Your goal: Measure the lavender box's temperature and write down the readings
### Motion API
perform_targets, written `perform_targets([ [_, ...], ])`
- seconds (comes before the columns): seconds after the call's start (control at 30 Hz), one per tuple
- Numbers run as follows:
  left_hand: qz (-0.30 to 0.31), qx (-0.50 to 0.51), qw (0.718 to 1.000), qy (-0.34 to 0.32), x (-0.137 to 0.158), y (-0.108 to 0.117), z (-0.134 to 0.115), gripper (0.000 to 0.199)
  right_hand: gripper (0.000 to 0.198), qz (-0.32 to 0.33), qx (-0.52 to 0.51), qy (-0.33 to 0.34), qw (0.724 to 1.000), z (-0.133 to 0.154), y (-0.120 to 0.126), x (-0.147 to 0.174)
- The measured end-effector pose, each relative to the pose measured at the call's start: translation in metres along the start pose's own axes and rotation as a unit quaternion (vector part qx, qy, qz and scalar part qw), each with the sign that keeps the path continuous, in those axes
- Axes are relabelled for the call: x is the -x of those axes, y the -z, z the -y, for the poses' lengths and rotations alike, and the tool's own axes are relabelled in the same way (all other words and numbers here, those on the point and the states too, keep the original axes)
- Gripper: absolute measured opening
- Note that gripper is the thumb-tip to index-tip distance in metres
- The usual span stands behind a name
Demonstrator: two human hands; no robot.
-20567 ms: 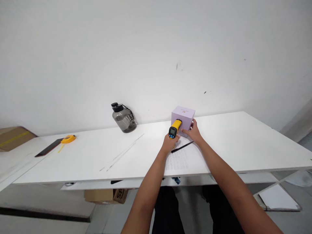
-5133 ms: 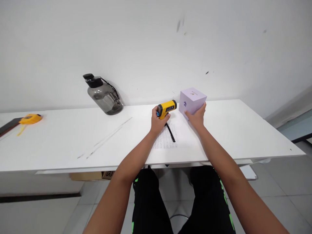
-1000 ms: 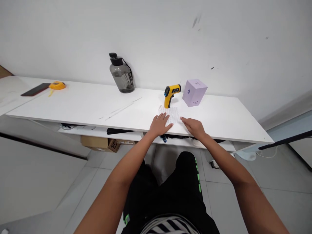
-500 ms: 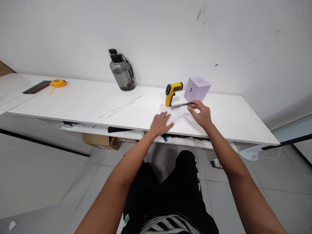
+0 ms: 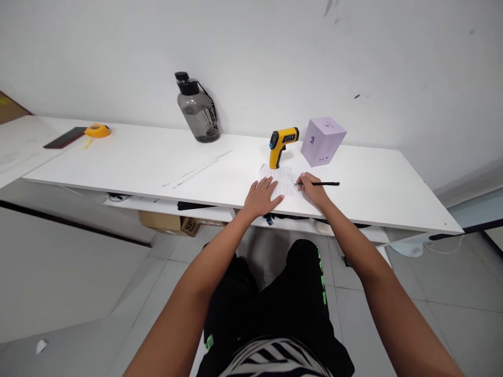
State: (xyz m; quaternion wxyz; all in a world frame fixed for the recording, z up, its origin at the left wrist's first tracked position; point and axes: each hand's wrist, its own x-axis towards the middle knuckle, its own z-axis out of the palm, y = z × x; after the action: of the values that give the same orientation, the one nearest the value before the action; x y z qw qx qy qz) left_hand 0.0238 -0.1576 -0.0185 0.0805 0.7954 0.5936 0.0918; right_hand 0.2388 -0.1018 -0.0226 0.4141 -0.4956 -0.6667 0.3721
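A small sheet of paper [image 5: 286,175] with faint lines of marks lies on the white table. My left hand [image 5: 262,197] rests flat on its lower left part, fingers spread. My right hand [image 5: 313,189] is closed around a black pen [image 5: 328,184]; the tip points left at the paper's right edge, and the pen's back end sticks out to the right. Whether the tip touches the paper I cannot tell. Just beyond the paper a yellow and black infrared thermometer [image 5: 277,150] stands on its grip, its foot at the sheet's upper edge.
A pale purple box [image 5: 323,144] stands behind my right hand. Farther left are a grey water bottle [image 5: 198,118], a yellow tape measure [image 5: 98,130] and a dark flat object [image 5: 65,138]. Under the tabletop [image 5: 137,162], a shelf holds several things, with a cardboard box [image 5: 167,222] below.
My right hand has come down toward the paper and turned the pen, so its tip now faces the sheet. The left hand has stayed on the paper. The view has shifted slightly.
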Motion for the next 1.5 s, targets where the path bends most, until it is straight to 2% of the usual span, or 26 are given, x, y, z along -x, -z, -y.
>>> perform_targets([
  [0.1, 0.003, -0.001, 1.0, -0.001, 0.0, -0.001, 0.0, 0.071, 0.043, -0.021, 0.025, -0.043, 0.999, 0.005, 0.002, -0.001],
  [0.2, 0.003, -0.002, 1.0, -0.003, 0.0, -0.002, 0.001, 0.072, 0.037, -0.017, 0.032, -0.057, 0.998, 0.008, 0.002, -0.001],
  [0.6, 0.004, -0.004, 1.0, -0.01, 0.001, -0.003, 0.001, 0.073, 0.033, -0.027, 0.051, -0.061, 0.996, 0.016, 0.0, 0.002],
  [1.23, 0.005, 0.0, 1.0, -0.014, 0.003, -0.002, 0.001, 0.072, 0.03, -0.045, 0.071, -0.056, 0.995, 0.012, -0.001, 0.002],
  [1.5, 0.001, -0.001, 1.0, -0.011, 0.004, -0.002, 0.001, 0.072, 0.032, -0.026, 0.07, -0.054, 0.996, 0.012, 0.0, 0.002],
])
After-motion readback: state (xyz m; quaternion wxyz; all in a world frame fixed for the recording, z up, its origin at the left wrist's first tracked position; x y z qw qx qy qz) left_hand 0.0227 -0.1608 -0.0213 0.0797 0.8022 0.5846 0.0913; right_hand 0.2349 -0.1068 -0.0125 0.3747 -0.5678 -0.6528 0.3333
